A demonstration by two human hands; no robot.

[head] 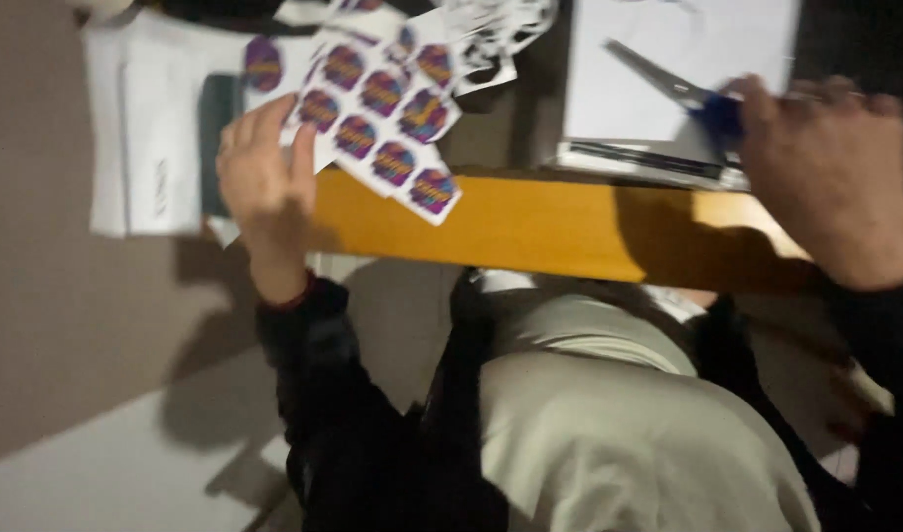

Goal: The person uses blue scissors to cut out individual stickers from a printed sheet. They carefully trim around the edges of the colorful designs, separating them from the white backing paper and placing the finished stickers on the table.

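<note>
Right now your left hand (266, 177) pinches one sticker sheet (387, 118), about nine round purple stickers showing, above the wooden desk edge (530, 227). Your right hand (831, 172) is closed around one pair of blue-handled scissors (683, 94) over white paper (668, 59)

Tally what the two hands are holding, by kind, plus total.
Sheet of round printed stickers, in the left hand: 1
Blue-handled scissors, in the right hand: 1
Total: 2
</note>
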